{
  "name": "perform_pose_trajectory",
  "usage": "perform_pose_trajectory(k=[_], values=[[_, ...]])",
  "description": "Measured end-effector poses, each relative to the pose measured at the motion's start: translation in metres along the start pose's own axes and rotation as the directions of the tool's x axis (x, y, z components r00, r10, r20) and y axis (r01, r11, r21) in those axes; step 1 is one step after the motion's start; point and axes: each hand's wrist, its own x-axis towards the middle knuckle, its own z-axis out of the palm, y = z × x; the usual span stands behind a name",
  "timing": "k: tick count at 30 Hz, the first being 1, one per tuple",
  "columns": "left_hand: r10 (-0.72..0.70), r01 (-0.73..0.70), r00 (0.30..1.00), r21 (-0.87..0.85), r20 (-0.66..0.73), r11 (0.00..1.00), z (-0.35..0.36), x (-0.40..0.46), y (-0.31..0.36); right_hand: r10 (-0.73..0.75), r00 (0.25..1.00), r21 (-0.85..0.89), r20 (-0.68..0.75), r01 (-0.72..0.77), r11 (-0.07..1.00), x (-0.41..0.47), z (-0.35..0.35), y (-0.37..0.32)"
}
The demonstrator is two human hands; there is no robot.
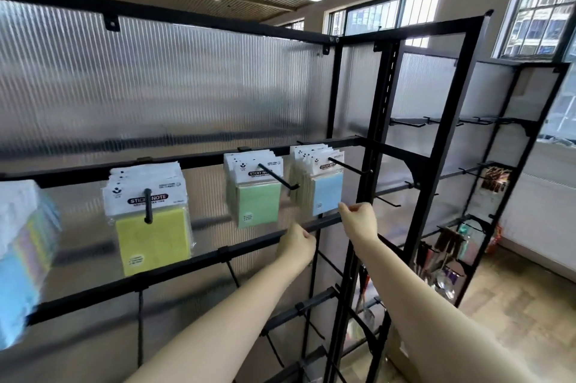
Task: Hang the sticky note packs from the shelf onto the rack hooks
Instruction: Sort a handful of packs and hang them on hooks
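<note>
Head view. Black metal rack (199,161) with ribbed translucent backing; a rail across the middle carries hooks.

Sticky note packs hang in bunches along that rail: a blurred multicolour bunch (21,258) at far left, yellow packs (152,236) on the next hook (148,206), green packs (254,202) to the right of them, then blue packs (325,194) on the rightmost loaded hook (349,166).

Left hand (296,245) is raised to the lower rail, below the gap between the green and blue bunches; fingers blurred, so the state of its grip cannot be told.

Right hand (358,217) sits just beside the lower right corner of the blue packs, fingers curled; whether they pinch the pack's corner or only close by it cannot be told.

A second rack (486,195) stands to the right, farther off, with dark small goods on its hooks.
</note>
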Motion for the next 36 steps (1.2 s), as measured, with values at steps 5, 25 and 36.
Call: perform_pose_trajectory(k=[5,25,36], values=[[0.100,-0.124,0.979,0.131,0.181,0.984,-0.022,-0.045,-0.027,0.016,0.992,-0.191,0.128,0.009,0.982,-0.056,0.002,0.019],[0.164,-0.080,0.942,0.280,-0.291,0.957,-0.275,-0.312,-0.187,-0.400,0.685,-0.072,0.609,0.550,0.832,-0.411,0.140,-0.095],[-0.084,0.291,0.840,0.314,-0.536,0.904,-0.405,-0.494,-0.307,-0.498,0.403,0.084,0.768,0.708,0.702,-0.608,0.220,-0.144]])
